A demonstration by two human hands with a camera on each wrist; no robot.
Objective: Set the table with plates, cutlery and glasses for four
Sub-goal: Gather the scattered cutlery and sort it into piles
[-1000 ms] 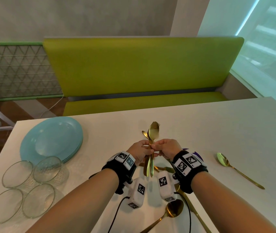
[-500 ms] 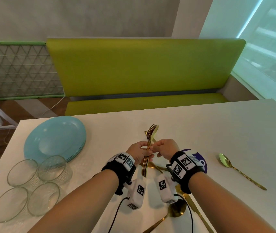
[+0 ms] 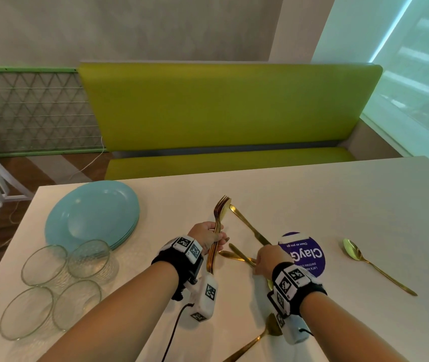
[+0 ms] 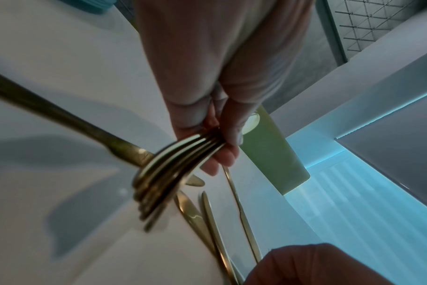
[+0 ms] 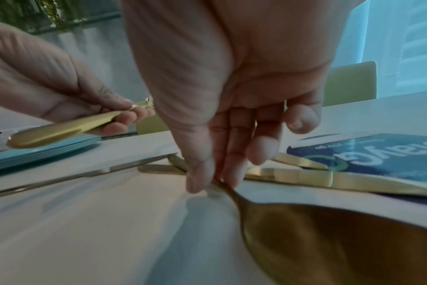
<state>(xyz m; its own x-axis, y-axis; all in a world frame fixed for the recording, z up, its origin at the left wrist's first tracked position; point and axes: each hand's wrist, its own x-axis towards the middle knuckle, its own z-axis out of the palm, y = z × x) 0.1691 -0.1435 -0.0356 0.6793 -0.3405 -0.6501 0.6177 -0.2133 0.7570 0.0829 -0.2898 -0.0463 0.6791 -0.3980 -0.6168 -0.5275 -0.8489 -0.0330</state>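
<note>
Evidently sorting cutlery by kind: the left hand [image 3: 206,236] grips the forks [image 3: 218,231] as one nested bundle above the table [image 3: 312,199], while the right hand [image 3: 267,259] pinches a spoon [image 5: 305,231] near the loose knives [image 3: 250,226]

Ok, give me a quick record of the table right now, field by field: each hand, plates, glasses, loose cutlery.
left hand: grips a bunch of gold forks, tines pointing away, lifted off the table
right hand: fingertips pinch a gold spoon by its handle, at the table surface
plates: blue stack, far left
glasses: four, clustered near the plates
loose cutlery: knives between the hands; another spoon to the right
table: white, nothing laid out yet
</note>
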